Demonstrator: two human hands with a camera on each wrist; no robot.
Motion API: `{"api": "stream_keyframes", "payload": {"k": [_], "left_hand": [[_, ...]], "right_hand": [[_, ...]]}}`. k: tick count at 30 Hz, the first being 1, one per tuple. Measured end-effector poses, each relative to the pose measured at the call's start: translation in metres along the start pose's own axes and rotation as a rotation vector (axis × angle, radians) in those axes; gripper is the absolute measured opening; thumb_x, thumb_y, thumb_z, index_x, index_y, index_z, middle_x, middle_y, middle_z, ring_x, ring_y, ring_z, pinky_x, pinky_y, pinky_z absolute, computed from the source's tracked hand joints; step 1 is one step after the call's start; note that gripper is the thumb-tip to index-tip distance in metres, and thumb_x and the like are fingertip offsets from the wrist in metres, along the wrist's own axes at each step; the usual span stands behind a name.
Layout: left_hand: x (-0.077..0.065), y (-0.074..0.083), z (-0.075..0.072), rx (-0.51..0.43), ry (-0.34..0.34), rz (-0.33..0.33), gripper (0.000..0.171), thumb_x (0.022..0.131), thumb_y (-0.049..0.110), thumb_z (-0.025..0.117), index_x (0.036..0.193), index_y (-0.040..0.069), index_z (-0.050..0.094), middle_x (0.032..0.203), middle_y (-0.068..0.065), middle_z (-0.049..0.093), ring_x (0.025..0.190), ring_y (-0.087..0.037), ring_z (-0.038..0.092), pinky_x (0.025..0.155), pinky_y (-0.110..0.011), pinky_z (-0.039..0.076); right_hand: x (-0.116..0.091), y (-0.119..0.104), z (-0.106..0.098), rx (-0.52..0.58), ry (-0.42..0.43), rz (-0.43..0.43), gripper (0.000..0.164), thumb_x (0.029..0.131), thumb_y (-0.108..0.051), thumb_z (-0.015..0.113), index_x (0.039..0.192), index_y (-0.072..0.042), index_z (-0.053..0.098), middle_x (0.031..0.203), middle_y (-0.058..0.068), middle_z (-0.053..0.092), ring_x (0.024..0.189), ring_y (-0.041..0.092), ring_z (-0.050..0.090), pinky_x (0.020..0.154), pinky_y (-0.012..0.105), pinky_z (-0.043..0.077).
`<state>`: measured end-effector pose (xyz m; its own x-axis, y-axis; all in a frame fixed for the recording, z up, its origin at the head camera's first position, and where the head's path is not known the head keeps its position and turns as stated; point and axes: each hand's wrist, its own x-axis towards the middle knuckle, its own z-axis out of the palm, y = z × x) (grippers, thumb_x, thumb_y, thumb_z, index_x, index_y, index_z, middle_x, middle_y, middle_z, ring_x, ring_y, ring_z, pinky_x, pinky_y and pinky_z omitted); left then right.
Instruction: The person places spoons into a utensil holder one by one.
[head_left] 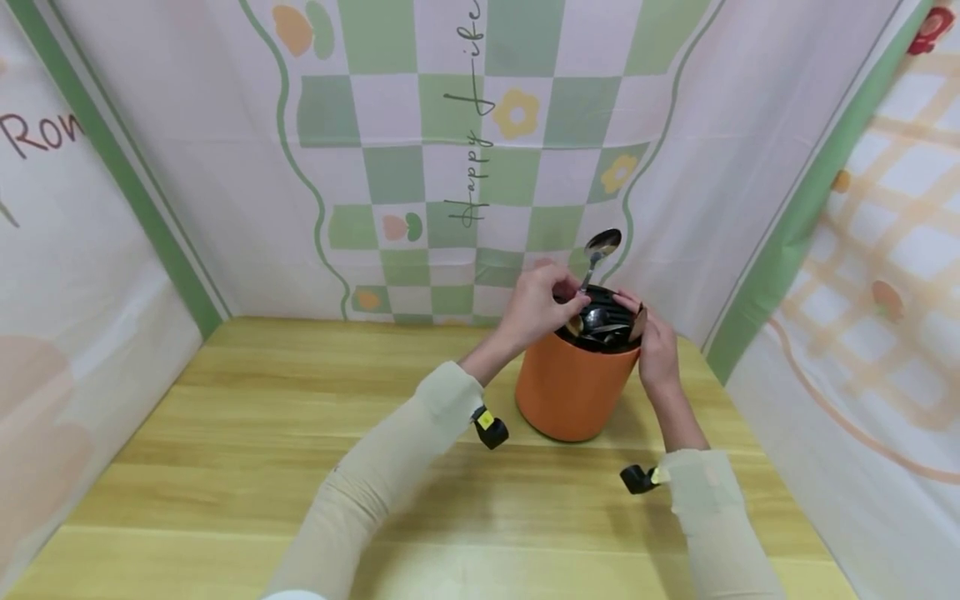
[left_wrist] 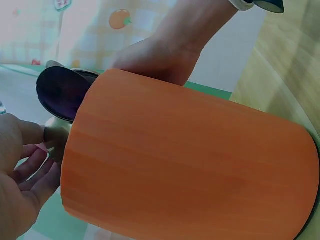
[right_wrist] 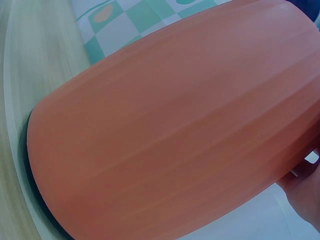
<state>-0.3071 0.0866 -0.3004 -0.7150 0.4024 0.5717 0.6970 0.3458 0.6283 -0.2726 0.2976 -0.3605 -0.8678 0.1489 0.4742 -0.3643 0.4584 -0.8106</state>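
An orange utensil holder with a black slotted top stands upright on the table. In the head view my left hand pinches the handle of a metal spoon above the slots, its bowl pointing up. My right hand holds the holder's right rim, beside a copper-coloured utensil head. Other shiny cutlery sits in the top. In the left wrist view my left hand is at the holder's mouth by a dark spoon bowl. The right fingertips are partly hidden.
The wooden table extends left and in front of the holder. A checkered cloth hangs close behind it, and side cloths border the table. A small black wrist camera is worn on each sleeve.
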Motion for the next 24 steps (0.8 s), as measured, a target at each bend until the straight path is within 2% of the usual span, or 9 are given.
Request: {"api": "stream_keyframes", "payload": {"k": [7, 11, 14, 19, 24], "left_hand": [[-0.005, 0.001, 0.001, -0.022, 0.012, -0.013, 0.026, 0.084, 0.028, 0.081, 0.099, 0.008, 0.073, 0.093, -0.002, 0.069, 0.081, -0.008, 0.066, 0.072, -0.01, 0.051], [-0.013, -0.002, -0.006, -0.008, -0.009, 0.014, 0.039, 0.084, 0.034, 0.081, 0.109, 0.006, 0.069, 0.102, -0.004, 0.068, 0.091, -0.012, 0.065, 0.081, -0.019, 0.054], [-0.021, -0.006, -0.011, -0.039, -0.021, 0.016, 0.038, 0.091, 0.034, 0.074, 0.115, 0.006, 0.065, 0.108, -0.006, 0.066, 0.099, -0.016, 0.064, 0.085, -0.022, 0.056], [-0.037, -0.017, -0.019, -0.175, 0.002, -0.045, 0.027, 0.103, 0.028, 0.056, 0.115, 0.005, 0.062, 0.11, -0.01, 0.063, 0.102, -0.019, 0.062, 0.082, -0.021, 0.058], [-0.055, -0.028, -0.026, -0.162, 0.048, -0.083, 0.029, 0.106, 0.026, 0.048, 0.116, 0.002, 0.063, 0.112, -0.014, 0.065, 0.105, -0.024, 0.062, 0.087, -0.028, 0.058]], "right_hand": [[0.001, 0.002, -0.001, 0.02, -0.005, 0.001, 0.045, 0.11, -0.021, 0.029, 0.132, 0.002, 0.061, 0.148, 0.018, 0.051, 0.144, 0.031, 0.04, 0.123, 0.041, 0.028], [0.001, 0.002, -0.001, 0.013, -0.008, -0.005, 0.045, 0.11, -0.022, 0.029, 0.133, 0.001, 0.061, 0.148, 0.018, 0.051, 0.144, 0.031, 0.04, 0.123, 0.044, 0.027], [0.001, 0.0, -0.001, -0.002, -0.005, -0.001, 0.046, 0.11, -0.023, 0.028, 0.133, 0.0, 0.061, 0.149, 0.017, 0.051, 0.145, 0.031, 0.04, 0.123, 0.044, 0.027], [0.003, 0.001, -0.001, -0.013, -0.013, 0.028, 0.046, 0.11, -0.019, 0.026, 0.134, 0.003, 0.059, 0.15, 0.02, 0.048, 0.145, 0.032, 0.038, 0.124, 0.043, 0.026], [0.002, 0.002, 0.0, -0.024, -0.014, 0.026, 0.047, 0.11, -0.021, 0.027, 0.134, 0.002, 0.059, 0.15, 0.02, 0.048, 0.146, 0.031, 0.037, 0.124, 0.044, 0.025]]}}
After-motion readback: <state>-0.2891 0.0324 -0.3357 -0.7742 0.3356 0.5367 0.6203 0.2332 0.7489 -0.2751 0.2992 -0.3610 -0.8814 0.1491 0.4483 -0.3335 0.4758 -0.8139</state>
